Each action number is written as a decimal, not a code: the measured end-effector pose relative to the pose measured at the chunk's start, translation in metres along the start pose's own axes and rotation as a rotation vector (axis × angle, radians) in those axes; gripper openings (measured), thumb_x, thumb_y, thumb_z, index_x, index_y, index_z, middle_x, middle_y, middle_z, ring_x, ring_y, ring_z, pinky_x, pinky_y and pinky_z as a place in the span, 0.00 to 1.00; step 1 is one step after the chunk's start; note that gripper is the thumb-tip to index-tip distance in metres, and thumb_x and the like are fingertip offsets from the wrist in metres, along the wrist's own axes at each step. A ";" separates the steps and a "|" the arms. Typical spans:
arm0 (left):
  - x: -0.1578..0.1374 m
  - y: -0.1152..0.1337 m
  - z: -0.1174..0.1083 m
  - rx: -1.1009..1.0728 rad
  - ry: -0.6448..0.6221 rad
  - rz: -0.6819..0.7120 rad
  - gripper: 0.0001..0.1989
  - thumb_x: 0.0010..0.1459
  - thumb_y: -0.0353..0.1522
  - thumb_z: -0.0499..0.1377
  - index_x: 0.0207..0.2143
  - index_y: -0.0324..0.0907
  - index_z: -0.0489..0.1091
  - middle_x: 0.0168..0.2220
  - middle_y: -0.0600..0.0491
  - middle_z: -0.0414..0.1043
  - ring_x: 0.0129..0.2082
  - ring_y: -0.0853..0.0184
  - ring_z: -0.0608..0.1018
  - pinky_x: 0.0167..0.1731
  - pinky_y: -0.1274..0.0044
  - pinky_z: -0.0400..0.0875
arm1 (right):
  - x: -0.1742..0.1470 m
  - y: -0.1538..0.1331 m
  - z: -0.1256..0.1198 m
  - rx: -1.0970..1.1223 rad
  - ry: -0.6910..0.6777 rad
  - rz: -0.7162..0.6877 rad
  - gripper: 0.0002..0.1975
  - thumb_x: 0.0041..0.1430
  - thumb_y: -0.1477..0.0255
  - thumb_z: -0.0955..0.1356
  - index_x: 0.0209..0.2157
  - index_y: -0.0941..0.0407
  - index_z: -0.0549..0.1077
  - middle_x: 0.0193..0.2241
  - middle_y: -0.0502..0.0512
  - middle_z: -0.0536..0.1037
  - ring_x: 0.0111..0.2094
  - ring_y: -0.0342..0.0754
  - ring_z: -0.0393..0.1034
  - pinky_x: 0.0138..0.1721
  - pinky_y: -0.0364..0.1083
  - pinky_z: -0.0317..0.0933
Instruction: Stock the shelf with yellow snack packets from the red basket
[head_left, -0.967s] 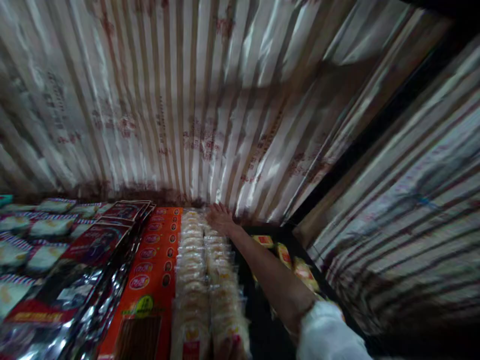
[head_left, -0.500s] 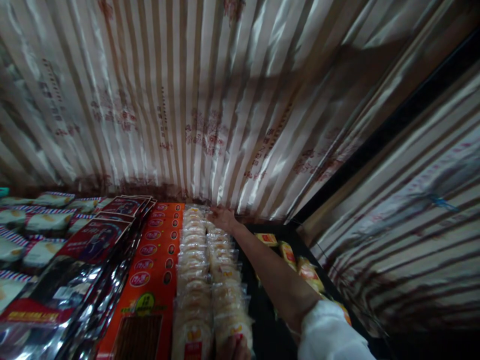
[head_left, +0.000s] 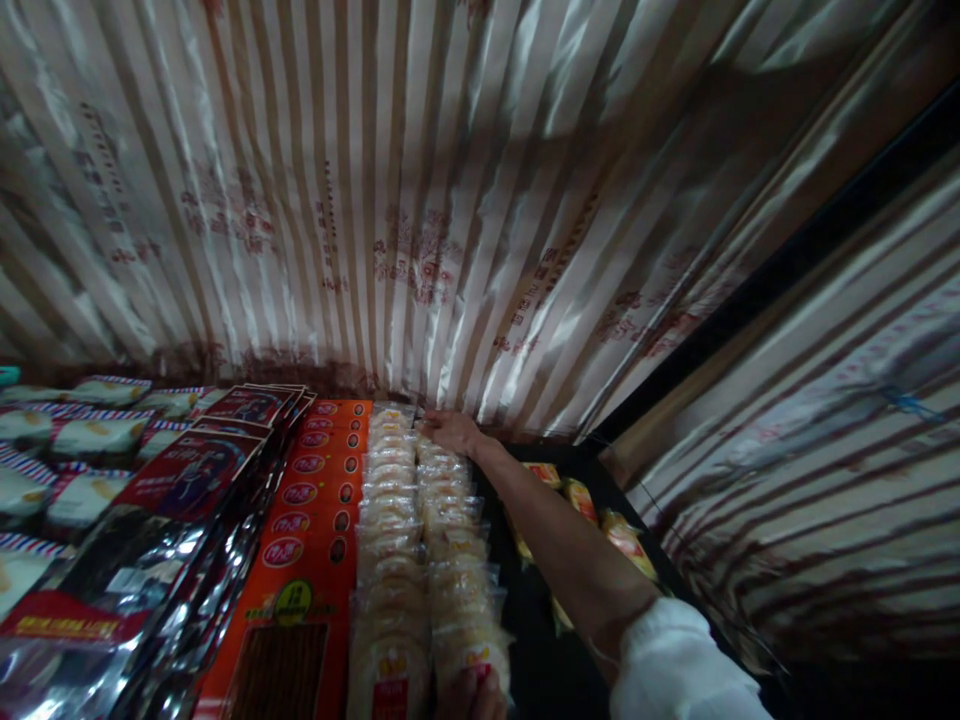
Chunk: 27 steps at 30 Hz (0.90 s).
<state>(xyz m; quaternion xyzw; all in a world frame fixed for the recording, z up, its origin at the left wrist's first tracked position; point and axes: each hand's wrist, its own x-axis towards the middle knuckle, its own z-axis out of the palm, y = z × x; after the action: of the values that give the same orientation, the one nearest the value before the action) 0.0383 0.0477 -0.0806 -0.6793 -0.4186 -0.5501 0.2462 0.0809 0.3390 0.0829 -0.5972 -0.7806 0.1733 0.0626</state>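
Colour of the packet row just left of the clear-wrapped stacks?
Orange packets; clearest in the head view.

Right hand (head_left: 450, 432) at far end of right-hand row of clear-wrapped round packets (head_left: 459, 560), arm stretched across, white sleeve (head_left: 679, 660) at elbow. Left hand (head_left: 472, 695) at near end of same row, fingers against front packet (mostly cut off by lower edge). Second row (head_left: 390, 590) alongside, then orange packs (head_left: 300, 565), dark red packs (head_left: 176, 495), white packs (head_left: 94, 440). Yellow packets (head_left: 626, 545) right, on black bench (head_left: 536, 640). Striped sheeting (head_left: 420, 180) behind.
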 end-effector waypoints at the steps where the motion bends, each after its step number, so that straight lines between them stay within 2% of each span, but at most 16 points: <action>1: -0.001 0.000 0.000 0.009 0.009 -0.004 0.11 0.46 0.38 0.64 0.35 0.59 0.74 0.36 0.61 0.79 0.40 0.63 0.79 0.43 0.72 0.77 | 0.000 0.000 0.000 0.011 -0.018 0.003 0.14 0.57 0.60 0.64 0.41 0.47 0.75 0.40 0.46 0.80 0.42 0.49 0.73 0.44 0.46 0.65; 6: -0.003 0.006 0.012 0.053 0.067 -0.027 0.06 0.47 0.38 0.63 0.32 0.56 0.75 0.31 0.59 0.80 0.34 0.64 0.81 0.35 0.73 0.79 | 0.001 0.000 -0.001 0.114 -0.157 -0.005 0.12 0.57 0.65 0.64 0.41 0.49 0.75 0.38 0.45 0.79 0.39 0.46 0.73 0.42 0.43 0.65; 8: -0.004 0.009 0.016 0.061 0.085 -0.032 0.06 0.47 0.37 0.63 0.31 0.56 0.75 0.29 0.60 0.80 0.31 0.65 0.81 0.33 0.75 0.79 | 0.000 -0.001 0.000 0.098 -0.164 0.012 0.12 0.58 0.65 0.63 0.41 0.49 0.74 0.39 0.46 0.79 0.39 0.47 0.73 0.41 0.44 0.65; 15: -0.009 0.014 0.014 0.052 0.067 -0.041 0.05 0.48 0.36 0.63 0.31 0.55 0.75 0.30 0.59 0.80 0.35 0.65 0.81 0.37 0.76 0.78 | -0.017 -0.015 0.001 -0.160 0.054 -0.014 0.21 0.61 0.59 0.58 0.52 0.53 0.66 0.51 0.58 0.71 0.52 0.52 0.64 0.52 0.50 0.56; 20: -0.007 0.015 0.011 0.054 0.092 -0.065 0.05 0.50 0.32 0.61 0.29 0.52 0.75 0.33 0.59 0.80 0.40 0.65 0.80 0.43 0.75 0.76 | -0.019 -0.017 -0.002 -0.182 0.061 0.019 0.28 0.59 0.55 0.60 0.58 0.51 0.60 0.56 0.63 0.64 0.58 0.58 0.56 0.56 0.60 0.48; 23: -0.001 0.014 0.005 0.056 0.089 -0.078 0.06 0.51 0.28 0.60 0.27 0.50 0.74 0.34 0.59 0.80 0.45 0.65 0.77 0.50 0.74 0.72 | -0.019 -0.015 -0.004 -0.122 0.131 -0.003 0.28 0.60 0.55 0.58 0.58 0.53 0.60 0.54 0.62 0.67 0.57 0.56 0.57 0.57 0.58 0.47; 27: 0.016 0.008 -0.014 0.056 0.031 -0.082 0.07 0.55 0.27 0.57 0.30 0.46 0.74 0.36 0.58 0.79 0.50 0.68 0.74 0.58 0.74 0.62 | -0.022 -0.015 -0.011 -0.058 0.247 -0.046 0.19 0.63 0.64 0.57 0.51 0.54 0.68 0.52 0.57 0.70 0.55 0.50 0.61 0.57 0.50 0.49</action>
<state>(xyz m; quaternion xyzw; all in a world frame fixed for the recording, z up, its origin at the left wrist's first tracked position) 0.0379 0.0370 -0.0608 -0.6459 -0.4576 -0.5581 0.2488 0.0767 0.3165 0.1011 -0.5976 -0.7851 0.0743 0.1447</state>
